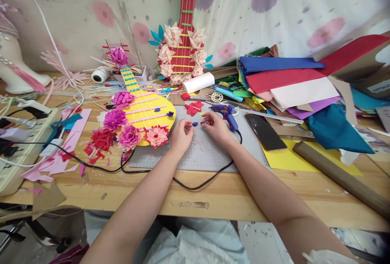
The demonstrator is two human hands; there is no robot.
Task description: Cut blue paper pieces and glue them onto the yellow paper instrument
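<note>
Over the grey cutting mat [195, 160], my left hand [182, 136] pinches a small dark blue paper petal [195, 124] at its fingertips. My right hand [215, 128] is close beside it, thumb and fingers pinched together; a tiny dark bit shows there, too small to name. A blue glue gun [226, 114] lies just beyond my right hand. To the left rests a yellow toy stringed instrument [149, 107], decorated with pink and purple paper flowers [129, 135] and small blue petals. Red paper petals [194, 108] lie on the mat behind my hands.
A red guitar-like craft [183, 53] stands at the back. On the right are a phone [265, 132], a brown roll [341, 174] and stacked coloured paper [283, 79]. A black cord [207, 186] loops across the front. Red scraps [102, 140] and a power strip [33, 150] lie left.
</note>
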